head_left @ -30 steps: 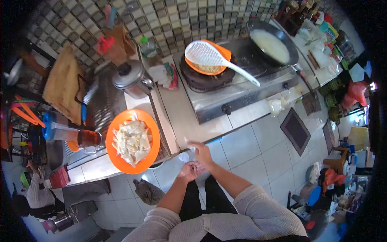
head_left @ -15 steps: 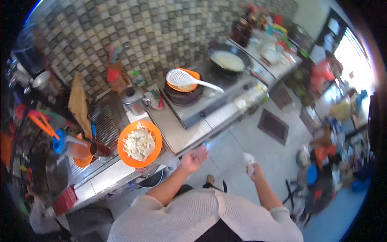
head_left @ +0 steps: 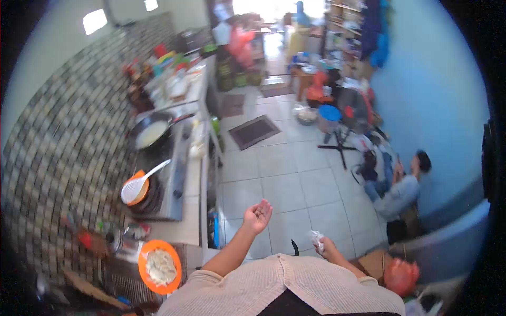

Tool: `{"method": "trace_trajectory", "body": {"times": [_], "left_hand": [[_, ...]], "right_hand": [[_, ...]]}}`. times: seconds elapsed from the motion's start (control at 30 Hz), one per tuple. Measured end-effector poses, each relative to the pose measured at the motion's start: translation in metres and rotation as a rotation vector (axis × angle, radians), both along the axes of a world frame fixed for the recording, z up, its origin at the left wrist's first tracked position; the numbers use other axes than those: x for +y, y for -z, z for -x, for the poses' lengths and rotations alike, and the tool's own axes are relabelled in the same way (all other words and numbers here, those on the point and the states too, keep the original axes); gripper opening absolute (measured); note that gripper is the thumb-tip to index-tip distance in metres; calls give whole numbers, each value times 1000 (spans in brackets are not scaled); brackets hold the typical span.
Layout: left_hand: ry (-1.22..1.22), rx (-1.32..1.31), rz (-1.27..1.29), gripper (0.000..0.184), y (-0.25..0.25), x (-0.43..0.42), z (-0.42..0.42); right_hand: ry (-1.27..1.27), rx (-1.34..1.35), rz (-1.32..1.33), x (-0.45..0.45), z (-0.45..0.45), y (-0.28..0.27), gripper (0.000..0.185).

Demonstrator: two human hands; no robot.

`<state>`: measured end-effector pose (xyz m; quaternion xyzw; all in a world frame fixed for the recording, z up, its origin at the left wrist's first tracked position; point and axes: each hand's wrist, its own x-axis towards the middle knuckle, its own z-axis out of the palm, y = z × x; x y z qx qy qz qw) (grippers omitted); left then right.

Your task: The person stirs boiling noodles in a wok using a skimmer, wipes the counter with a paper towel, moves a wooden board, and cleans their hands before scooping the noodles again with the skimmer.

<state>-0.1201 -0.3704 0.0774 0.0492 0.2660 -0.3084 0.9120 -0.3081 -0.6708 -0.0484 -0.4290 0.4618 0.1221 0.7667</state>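
My left hand is held out over the floor, palm up, fingers loosely curled and apart, with nothing in it. In my right hand is a crumpled white wad, thin like tissue or plastic; I cannot tell which. To the left of my body, an orange plate holds a heap of pale, flat pieces. On the stove, a white slotted spatula lies across an orange dish. A dark pan with pale liquid sits on the farther burner.
A person sits on the floor by the blue wall at right. Near them are a black-legged stand and a blue-topped bucket. A dark mat lies on the tiles. Bottles and packets crowd the far counter.
My view has turned right, away from the counter and towards the room. The seated person has come into view. My right hand still holds the white wad; my left stays open.
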Motion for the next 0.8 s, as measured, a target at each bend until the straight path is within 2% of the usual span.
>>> {"method": "trace_trajectory", "body": {"times": [0.07,0.13,0.23,0.3,0.37,0.43,0.47,0.5,0.53,0.57,0.63,0.67,0.7,0.73,0.77,0.8], "left_hand": [[165,74,-78,24,11,-43,12],[433,-76,12,26,27,-86,26],[638,32,-60,34,-7,-149,73],[710,-78,-139,34,-9,-195,108],[832,-55,-169,35,-1,-241,159],[944,-27,-210,35,11,-281,216],[1034,-19,-232,34,19,-302,247],[1123,-14,-254,33,27,-321,278],[1164,-9,-257,33,41,-340,306],[1236,-104,-301,29,60,-357,332],[1326,-194,-338,25,79,-382,391],[1386,-344,-501,23,83,-396,421],[1431,-503,-662,29,83,-408,444],[1443,-506,-655,29,61,-414,460],[1619,-463,-629,39,19,-414,476],[1705,-441,-617,45,20,-419,487]], "right_hand": [[98,-57,72,-16,55,8,30],[75,-177,341,-40,123,38,26],[209,8,464,-41,244,40,21],[427,56,428,-50,313,53,19],[486,150,393,-54,393,70,19],[513,265,515,-46,458,74,19],[550,320,519,-38,474,36,19],[570,347,537,-39,513,75,21],[560,403,585,-40,538,88,21],[542,458,633,-39,560,91,21],[524,375,754,-39,574,45,20],[540,401,846,-43,582,45,20],[553,424,942,-49,593,54,21],[612,396,1013,-55,600,57,20],[621,402,1015,-61,598,45,20],[660,406,1114,-67,586,18,20]]}}
